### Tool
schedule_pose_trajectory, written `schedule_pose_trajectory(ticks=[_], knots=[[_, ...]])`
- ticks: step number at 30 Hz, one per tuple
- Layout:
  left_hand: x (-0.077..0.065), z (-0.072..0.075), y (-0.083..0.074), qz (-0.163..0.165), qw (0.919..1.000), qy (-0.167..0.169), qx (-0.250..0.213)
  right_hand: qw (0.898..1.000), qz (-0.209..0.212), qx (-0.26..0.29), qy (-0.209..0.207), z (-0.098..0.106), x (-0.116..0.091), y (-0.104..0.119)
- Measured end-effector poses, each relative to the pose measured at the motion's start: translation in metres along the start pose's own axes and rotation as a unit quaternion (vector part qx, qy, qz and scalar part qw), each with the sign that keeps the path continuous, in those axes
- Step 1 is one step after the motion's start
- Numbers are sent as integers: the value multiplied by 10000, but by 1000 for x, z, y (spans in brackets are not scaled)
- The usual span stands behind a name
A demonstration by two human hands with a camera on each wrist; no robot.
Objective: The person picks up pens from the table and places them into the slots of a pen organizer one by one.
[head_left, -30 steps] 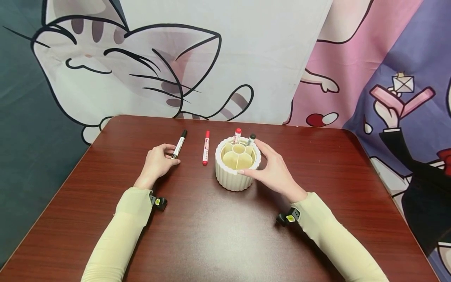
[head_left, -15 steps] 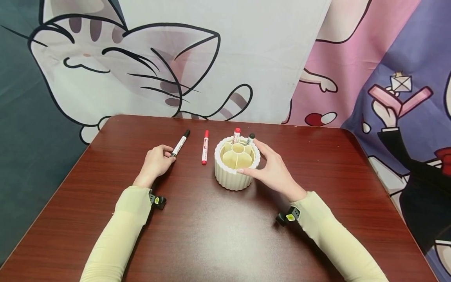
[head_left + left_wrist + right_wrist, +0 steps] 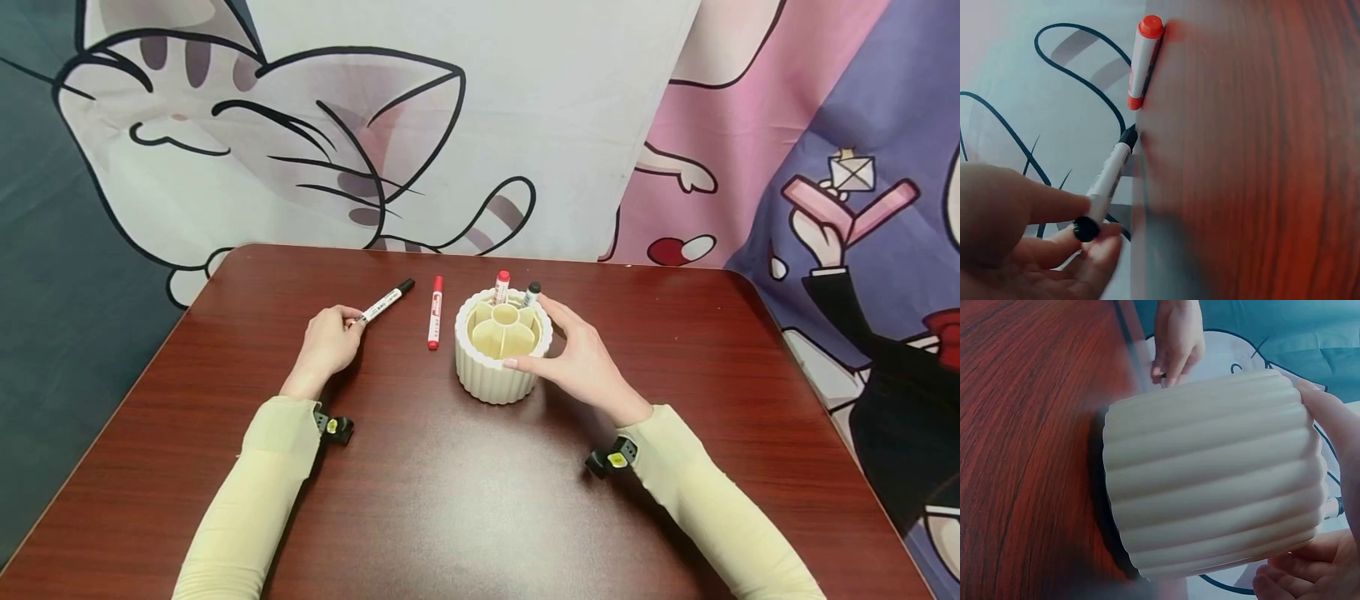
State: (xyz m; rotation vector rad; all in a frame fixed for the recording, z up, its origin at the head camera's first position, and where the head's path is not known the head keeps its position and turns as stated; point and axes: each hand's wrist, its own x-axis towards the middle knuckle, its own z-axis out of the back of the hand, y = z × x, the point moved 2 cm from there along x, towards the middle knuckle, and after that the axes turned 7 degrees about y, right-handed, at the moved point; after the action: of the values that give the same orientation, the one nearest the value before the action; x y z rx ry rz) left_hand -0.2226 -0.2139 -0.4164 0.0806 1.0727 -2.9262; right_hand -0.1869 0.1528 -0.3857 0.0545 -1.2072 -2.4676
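A black-capped white marker (image 3: 384, 303) is pinched near its rear end between the thumb and fingers of my left hand (image 3: 327, 343). In the left wrist view the marker (image 3: 1109, 180) tilts, its cap pointing away from the hand. My right hand (image 3: 585, 358) grips the cream fluted pen holder (image 3: 487, 382) by its right side, thumb at the near rim and fingers round the back. Inside the holder, a red marker (image 3: 502, 287) and another black-capped marker (image 3: 532, 293) stand in the rear compartments. Between the left hand and the holder lies a red marker (image 3: 436, 313).
The dark red wooden table (image 3: 450, 500) carries all of these things. Behind its far edge hangs a cloth backdrop (image 3: 570, 125) printed with a cartoon cat and other figures. Small cameras are strapped to both wrists.
The left hand has picked at the black-capped marker and turned it, its cap swinging rightward towards the red marker. The right hand stays on the pen holder.
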Motion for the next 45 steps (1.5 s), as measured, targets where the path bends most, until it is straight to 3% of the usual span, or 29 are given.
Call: schedule_pose_trajectory(ticks=[5,9,13,22,29,33,40,45], knots=[[-1,4,-6,-293,9946,-903,-424,10000,-38,-44,4,0,0,0],[-4,10,-16,-610,9823,-1563,-833,10000,-77,34,12,0,0,1],[-7,17,-28,-920,9681,-1987,-1217,9999,-112,100,35,0,0,2],[-17,32,-52,-1495,9296,-2239,-2517,9997,-119,185,49,0,0,1],[-24,37,-68,-1773,9060,-2251,-3115,9997,-126,216,42,0,1,-1],[-29,40,-80,-2157,8814,-2418,-3437,9997,-137,180,40,1,1,-1],[-41,51,-105,-2976,8243,-2788,-3928,9997,-92,209,22,0,1,-2],[-46,55,-118,-3305,8070,-2818,-4002,9997,-122,218,25,0,1,-2]])
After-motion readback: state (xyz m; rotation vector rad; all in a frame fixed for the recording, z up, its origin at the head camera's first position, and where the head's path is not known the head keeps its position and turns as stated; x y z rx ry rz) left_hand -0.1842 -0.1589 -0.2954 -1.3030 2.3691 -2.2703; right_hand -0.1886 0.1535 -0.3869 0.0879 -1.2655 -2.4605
